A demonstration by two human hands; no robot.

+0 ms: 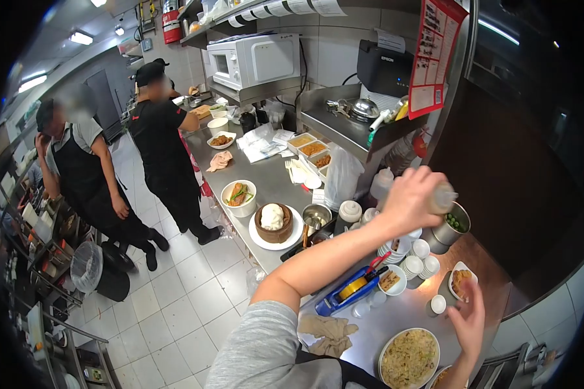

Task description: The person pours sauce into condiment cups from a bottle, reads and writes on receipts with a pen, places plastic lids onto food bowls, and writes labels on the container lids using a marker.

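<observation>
My left hand [412,200] reaches across the counter, fingers wrapped round a small translucent squeeze bottle [443,197]. The bottle is tilted on its side, partly hidden by the fingers, above a metal pot [442,237] with green pieces inside. Lower right, my right hand [468,321] is raised with thumb and fingers apart, holding nothing. Beside it are a white dish of fried food [461,281] and a small white cup [437,305]. A white bowl of fried rice [409,358] stands at the counter's near side.
A blue tape dispenser [344,295], a brown cloth [328,334] and stacked white cups [413,267] occupy the counter. Farther left are a plated brown pot with a white top [274,222] and a bowl of food [239,198]. Two people [159,142] in dark aprons stand beyond.
</observation>
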